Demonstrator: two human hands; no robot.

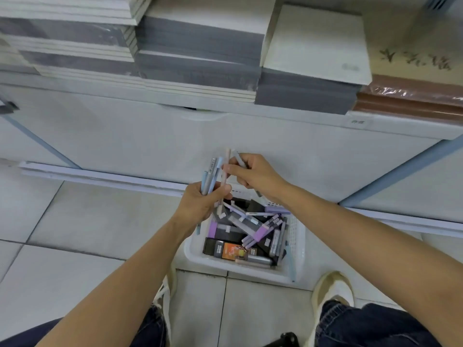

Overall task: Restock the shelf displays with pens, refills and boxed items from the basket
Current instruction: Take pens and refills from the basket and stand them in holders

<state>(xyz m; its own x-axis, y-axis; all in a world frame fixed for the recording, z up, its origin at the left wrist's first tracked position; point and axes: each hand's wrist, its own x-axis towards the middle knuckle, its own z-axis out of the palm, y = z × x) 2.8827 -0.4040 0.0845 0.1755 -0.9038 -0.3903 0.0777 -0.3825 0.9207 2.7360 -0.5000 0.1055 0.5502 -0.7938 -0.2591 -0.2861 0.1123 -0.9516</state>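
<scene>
Several pastel pens [213, 176] gripped upright in the left hand [200, 204], just above the far end of the white basket [298, 236] on the floor tiles [87, 216]. Pink pen [226, 166] of that bunch pinched near its top by the right hand [255, 176], with another pen [241, 160] curled in the same hand. More pens [253, 234] and dark boxes [225, 247] heaped in the basket, under stacked notebooks [200, 46].
</scene>
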